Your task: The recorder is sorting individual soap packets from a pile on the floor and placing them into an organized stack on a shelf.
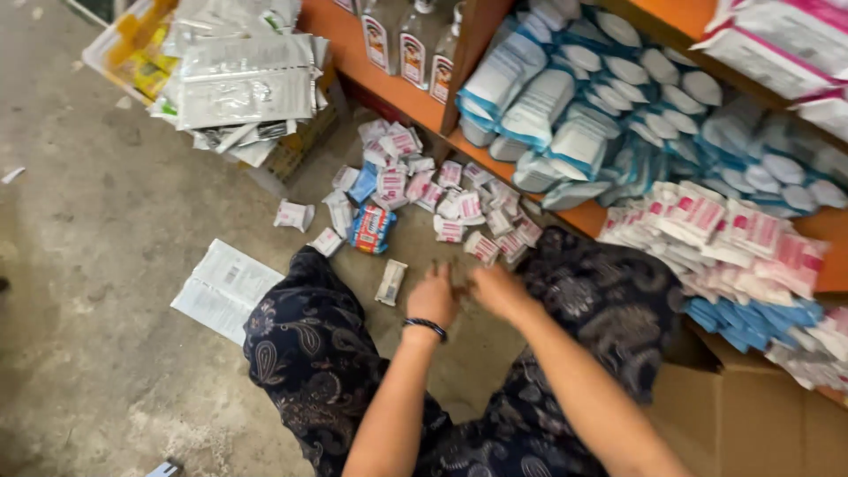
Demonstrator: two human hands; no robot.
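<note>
I am crouched over a concrete floor, my knees in dark patterned trousers on either side. My left hand (433,296), with a black band at the wrist, and my right hand (496,290) meet low over the floor between my knees, fingers curled; whether they hold anything I cannot tell. Just beyond them lies a scatter of small white and pink packets (459,208). One pale packet (389,282) lies beside my left hand. A blue and red pack (372,228) sits among the packets.
An orange shelf (415,110) on the right holds blue and white pouches (609,106), bottles (411,49) and stacked pink and white packets (724,234). Silver foil bags (243,79) lie piled at upper left. A printed paper (225,289) lies by my left knee. A cardboard box (751,415) stands at lower right.
</note>
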